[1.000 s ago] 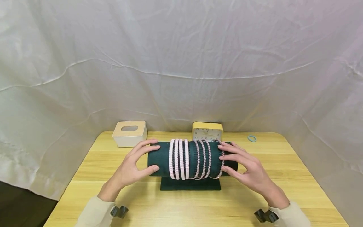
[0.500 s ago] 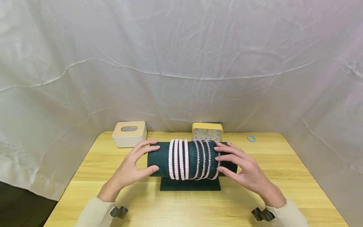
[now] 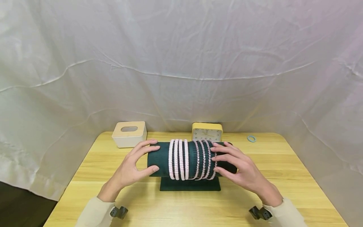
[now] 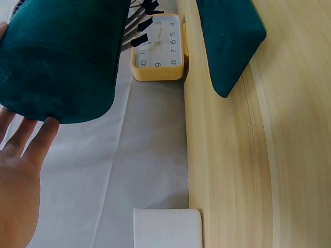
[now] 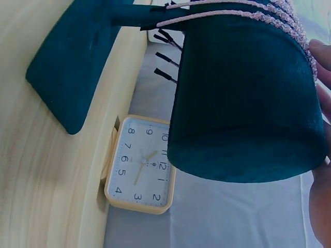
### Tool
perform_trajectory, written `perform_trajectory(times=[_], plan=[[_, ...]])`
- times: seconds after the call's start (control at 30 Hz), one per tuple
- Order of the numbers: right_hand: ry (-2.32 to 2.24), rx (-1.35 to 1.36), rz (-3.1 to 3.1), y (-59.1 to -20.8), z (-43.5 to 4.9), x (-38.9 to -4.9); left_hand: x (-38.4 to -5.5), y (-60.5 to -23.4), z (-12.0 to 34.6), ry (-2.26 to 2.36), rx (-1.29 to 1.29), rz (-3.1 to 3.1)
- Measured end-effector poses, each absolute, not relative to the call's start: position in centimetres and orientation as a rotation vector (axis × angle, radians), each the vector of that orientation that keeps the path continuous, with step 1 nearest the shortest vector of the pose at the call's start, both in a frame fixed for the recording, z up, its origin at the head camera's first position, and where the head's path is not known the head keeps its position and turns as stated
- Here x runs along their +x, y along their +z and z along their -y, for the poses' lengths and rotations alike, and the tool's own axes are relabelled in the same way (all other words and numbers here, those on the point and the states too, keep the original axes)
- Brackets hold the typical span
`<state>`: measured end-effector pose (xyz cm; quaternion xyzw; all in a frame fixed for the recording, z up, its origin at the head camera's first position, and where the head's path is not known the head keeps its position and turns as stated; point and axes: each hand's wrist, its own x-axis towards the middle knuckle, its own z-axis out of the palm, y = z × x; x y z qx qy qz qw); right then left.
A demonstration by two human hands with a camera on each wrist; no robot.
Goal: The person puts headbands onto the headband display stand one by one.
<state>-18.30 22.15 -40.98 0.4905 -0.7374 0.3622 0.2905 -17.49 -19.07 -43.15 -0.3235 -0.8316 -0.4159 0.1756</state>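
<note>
A dark green velvet headband stand (image 3: 158,160) with a thick horizontal roll stands upright on the table. Several pale pink wrapped headbands (image 3: 181,160) sit round its middle. Right of them come several thinner braided pink headbands (image 3: 204,160). My left hand (image 3: 131,167) grips the roll's left end, thumb in front and fingers over the top. At the right, my right hand (image 3: 244,167) holds the rightmost braided headband, thumb and fingertips against its right side. The right wrist view shows black-tipped headband ends (image 5: 165,75) poking out behind the roll; the fingers are partly hidden there.
A yellow alarm clock (image 3: 208,126) stands behind the roll, partly covered by it. At the back left is a white tissue box (image 3: 129,140) with a wooden lid. A small blue ring (image 3: 251,138) lies at the back right. Pale cloth hangs behind the table.
My right hand has slid left along the roll, carrying the rightmost braided headband closer to the other braided ones. My left hand has stayed put on the left end.
</note>
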Motion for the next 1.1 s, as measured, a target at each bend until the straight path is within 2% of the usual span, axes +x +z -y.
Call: perform_trajectory(times=[1.1], plan=[[0.931, 1.318, 1.927, -40.96, -21.43, -18.51, -17.47, -43.10, 19.07, -1.179, -0.912, 2.360]])
